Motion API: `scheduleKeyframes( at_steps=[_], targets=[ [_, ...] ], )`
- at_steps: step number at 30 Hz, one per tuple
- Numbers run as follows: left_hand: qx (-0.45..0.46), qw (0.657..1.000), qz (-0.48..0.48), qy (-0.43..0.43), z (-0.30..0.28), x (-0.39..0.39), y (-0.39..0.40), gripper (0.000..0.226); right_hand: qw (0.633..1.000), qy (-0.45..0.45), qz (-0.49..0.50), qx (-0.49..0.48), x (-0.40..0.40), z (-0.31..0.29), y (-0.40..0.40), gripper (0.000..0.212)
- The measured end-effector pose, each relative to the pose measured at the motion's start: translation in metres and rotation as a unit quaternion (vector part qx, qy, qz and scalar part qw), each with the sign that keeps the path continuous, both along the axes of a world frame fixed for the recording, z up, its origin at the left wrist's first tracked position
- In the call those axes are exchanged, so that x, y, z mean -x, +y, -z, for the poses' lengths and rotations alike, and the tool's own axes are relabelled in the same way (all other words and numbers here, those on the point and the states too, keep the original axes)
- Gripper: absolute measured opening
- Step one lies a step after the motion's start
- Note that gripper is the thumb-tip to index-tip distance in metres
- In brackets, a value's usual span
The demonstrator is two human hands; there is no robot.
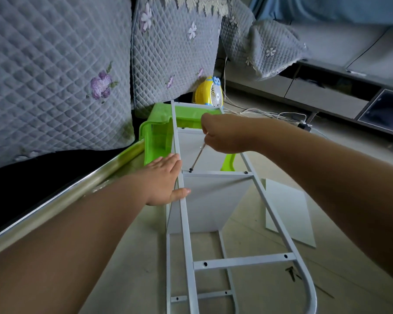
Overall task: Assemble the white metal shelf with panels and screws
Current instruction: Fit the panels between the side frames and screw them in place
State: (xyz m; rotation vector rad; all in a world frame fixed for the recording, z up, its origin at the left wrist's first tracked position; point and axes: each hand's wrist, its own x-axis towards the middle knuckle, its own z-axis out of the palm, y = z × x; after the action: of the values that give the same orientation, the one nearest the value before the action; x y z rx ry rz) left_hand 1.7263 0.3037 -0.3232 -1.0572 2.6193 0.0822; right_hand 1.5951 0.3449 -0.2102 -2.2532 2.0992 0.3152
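The white metal shelf frame (pixel 186 223) lies on its side on the floor, its far end resting on a green plastic stool (pixel 159 130). A white panel (pixel 204 205) stands fitted between the side rails under a crossbar (pixel 216 174). My right hand (pixel 222 134) grips a screwdriver (pixel 198 157) whose tip sits on a dark screw (pixel 190 170) at the crossbar's left end. My left hand (pixel 166 180) lies flat with straight fingers against the left rail, thumb over the rail. Another screw (pixel 245 172) sits at the crossbar's right end.
A loose white panel (pixel 288 211) lies on the floor to the right. A few loose dark screws (pixel 290 271) lie near the frame's curved end. A yellow fan (pixel 210 91) and white cables (pixel 270 114) sit beyond the stool. A quilted sofa (pixel 55 75) runs along the left.
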Motion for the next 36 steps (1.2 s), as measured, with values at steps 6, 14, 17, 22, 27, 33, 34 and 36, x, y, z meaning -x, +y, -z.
scheduleKeyframes(
  at_steps=[6,14,17,22,27,33,34,36],
  targets=[
    [0.001,1.000,-0.004,0.004,0.0023,-0.0018,-0.0004,0.077,0.999,0.035,-0.013,0.006,-0.0003,-0.0023,0.0034,0.026],
    [0.001,1.000,-0.004,0.009,0.0040,-0.0018,0.0013,0.077,0.993,0.110,-0.044,0.028,-0.0032,-0.0053,-0.0006,0.035],
    [0.003,1.000,-0.004,0.005,0.0044,-0.0026,0.0016,0.076,0.993,0.113,-0.035,0.026,-0.0011,-0.0013,0.0028,0.040],
    [0.019,1.000,-0.003,-0.007,0.0036,-0.0012,-0.0026,0.077,1.000,0.011,-0.004,0.027,0.0005,0.0041,0.0046,0.030],
    [0.021,1.000,-0.001,-0.013,0.0021,0.0010,-0.0021,0.076,0.999,-0.020,-0.029,0.027,-0.0005,0.0036,0.0019,0.022],
    [0.018,1.000,-0.001,-0.018,0.0016,0.0010,-0.0022,0.076,0.993,0.065,-0.064,0.076,-0.0055,-0.0029,0.0073,0.028],
    [0.018,1.000,-0.001,-0.019,0.0017,0.0006,-0.0021,0.076,0.992,0.073,-0.067,0.083,-0.0063,-0.0025,0.0081,0.030],
    [0.018,1.000,-0.002,-0.024,0.0014,0.0001,-0.0019,0.076,0.990,0.080,-0.066,0.094,-0.0073,-0.0002,0.0084,0.031]
  ],
)
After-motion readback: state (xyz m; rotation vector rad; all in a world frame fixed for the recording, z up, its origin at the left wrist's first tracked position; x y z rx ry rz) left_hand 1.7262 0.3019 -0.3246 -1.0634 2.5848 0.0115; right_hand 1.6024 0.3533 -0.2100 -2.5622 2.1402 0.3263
